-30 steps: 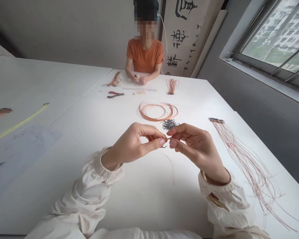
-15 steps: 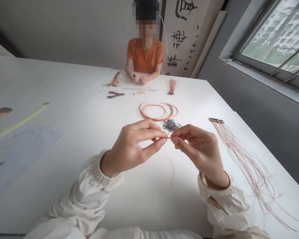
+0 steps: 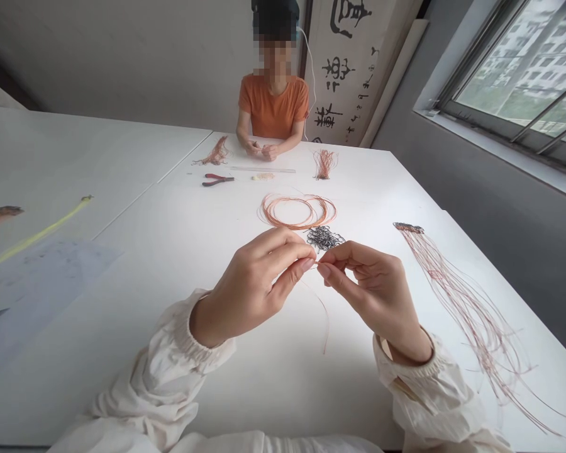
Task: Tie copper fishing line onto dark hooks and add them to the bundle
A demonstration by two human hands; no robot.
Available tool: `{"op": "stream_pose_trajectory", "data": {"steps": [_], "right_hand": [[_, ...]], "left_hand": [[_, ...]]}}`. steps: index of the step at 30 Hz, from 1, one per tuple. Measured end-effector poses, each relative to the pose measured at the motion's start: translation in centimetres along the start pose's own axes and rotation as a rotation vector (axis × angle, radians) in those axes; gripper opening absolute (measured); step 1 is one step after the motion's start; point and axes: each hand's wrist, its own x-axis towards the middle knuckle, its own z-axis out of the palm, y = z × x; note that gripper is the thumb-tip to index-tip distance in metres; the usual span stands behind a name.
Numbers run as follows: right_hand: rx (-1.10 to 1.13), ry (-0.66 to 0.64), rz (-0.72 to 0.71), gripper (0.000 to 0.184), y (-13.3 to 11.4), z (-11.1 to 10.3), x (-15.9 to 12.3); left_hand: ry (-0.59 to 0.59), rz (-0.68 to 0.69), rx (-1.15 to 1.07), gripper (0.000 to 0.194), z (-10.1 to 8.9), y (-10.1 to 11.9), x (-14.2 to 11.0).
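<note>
My left hand (image 3: 257,283) is closed, thumb and fingers pinching a thin orange fishing line (image 3: 327,321). My right hand (image 3: 372,286) pinches the same line just to the right, its fingertips almost touching the left ones. A loose tail of the line curves down below the hands over the white table. Whether a hook sits between the fingertips is hidden. Right behind the fingertips lies a pile of small dark fish hooks (image 3: 324,237). Beyond that is a coil of orange line (image 3: 273,217).
At the right lies a bundle of hooked lines (image 3: 453,286). Red-handled pliers (image 3: 217,180), a clear ruler (image 3: 264,170) and further line bundles (image 3: 325,165) lie toward a person in an orange shirt (image 3: 273,107). To the left are a yellow strand (image 3: 38,236) and a plastic sheet (image 3: 66,283).
Both hands have shifted slightly left, still pinching the line. My left fingers have bent a little more, and the right hand has tilted slightly.
</note>
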Motion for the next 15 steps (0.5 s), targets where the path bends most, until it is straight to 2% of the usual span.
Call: {"op": "stream_pose_trajectory", "data": {"steps": [8,15], "right_hand": [[-0.081,0.178,-0.19,0.015,0.2,1.6,-0.7],[-0.134,0.216,-0.245,0.016,0.7,2.1,-0.9]], "left_hand": [[0.147,-0.069,-0.016,0.011,1.0,0.7,-0.3],[0.143,-0.207,-0.094,0.01,1.0,1.2,-0.4]]}}
